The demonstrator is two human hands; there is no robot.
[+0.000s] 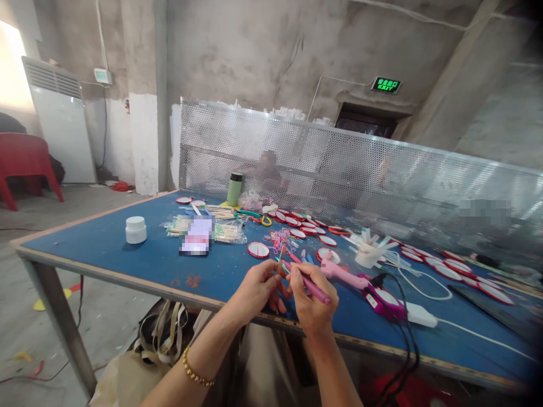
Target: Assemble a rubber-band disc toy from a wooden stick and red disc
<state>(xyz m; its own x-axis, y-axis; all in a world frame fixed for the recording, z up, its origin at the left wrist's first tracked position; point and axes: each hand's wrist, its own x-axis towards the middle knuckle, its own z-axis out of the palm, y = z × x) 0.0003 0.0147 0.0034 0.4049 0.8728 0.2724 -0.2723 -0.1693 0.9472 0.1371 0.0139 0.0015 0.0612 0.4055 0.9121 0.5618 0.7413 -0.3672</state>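
**Hands meet at the table's near edge**

The right hand [313, 302] is closed around a pink stick [316, 291], whose long axis slants up and left toward the left hand [258, 287]. The left hand's fingers pinch a small thin piece [281, 255], held upright just beside the stick's tip. Both hands hover over the blue table [127, 254]; a pink corded tool [341, 272] lies just beyond the right hand.

Only 1 legible txt: green lit rectangular sign [386, 85], far right on the grey concrete wall above the dark doorway [365, 122], reads "EXIT". Small characters above that word are too tiny to read.
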